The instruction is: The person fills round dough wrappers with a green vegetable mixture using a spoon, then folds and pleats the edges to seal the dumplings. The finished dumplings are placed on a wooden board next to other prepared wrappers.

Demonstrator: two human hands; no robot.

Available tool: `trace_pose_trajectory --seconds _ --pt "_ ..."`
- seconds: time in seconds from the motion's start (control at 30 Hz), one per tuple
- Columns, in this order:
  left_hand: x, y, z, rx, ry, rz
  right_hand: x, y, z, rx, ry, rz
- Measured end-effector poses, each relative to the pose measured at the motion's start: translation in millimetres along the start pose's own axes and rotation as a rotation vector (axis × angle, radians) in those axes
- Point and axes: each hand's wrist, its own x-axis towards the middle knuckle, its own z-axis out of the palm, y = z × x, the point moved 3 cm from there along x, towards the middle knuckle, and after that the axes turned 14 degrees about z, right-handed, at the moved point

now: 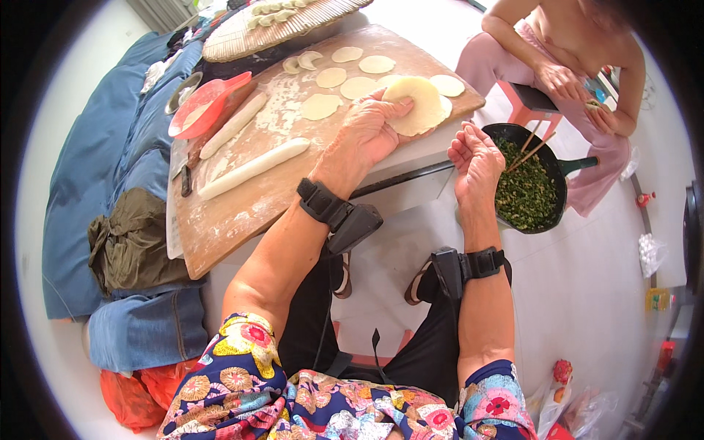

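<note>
My left hand (pixel 371 124) pinches a round, flat dough wrapper (pixel 419 104) between thumb and fingers, above the near right edge of a floured wooden board (pixel 242 225). To its right, my right hand (pixel 476 154) is raised with its fingers curled and close together; nothing shows in it, though its inner side is partly hidden. Several more dough wrappers (pixel 322 106) lie flat on the board beyond my left hand. Folded dumplings (pixel 309 60) rest near the board's far side. Two dough logs (pixel 256 168) lie on the board's left half. Beside my right hand is a black pan (pixel 560 192) of chopped green filling (pixel 525 192) with chopsticks (pixel 531 151).
A red plastic scoop (pixel 203 107) with flour and a knife (pixel 186 180) lie at the board's left. Dumplings stand on a woven tray (pixel 220 47) at the back. Another person (pixel 561 82) sits at right, holding a small filled wrapper. A blue-covered surface (pixel 82 192) borders the left.
</note>
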Motion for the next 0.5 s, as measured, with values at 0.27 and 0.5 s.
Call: trace_pose_trajectory --seconds 0.27,0.5 --pt "8.2 -34.7 18.3 0.027 -0.092 -0.092 -5.2 -12.5 -18.5 0.060 0.101 0.009" --pt "1.6 -73.8 30.7 0.028 -0.129 -0.166 -21.9 -26.2 -43.8 0.054 0.190 -0.062"
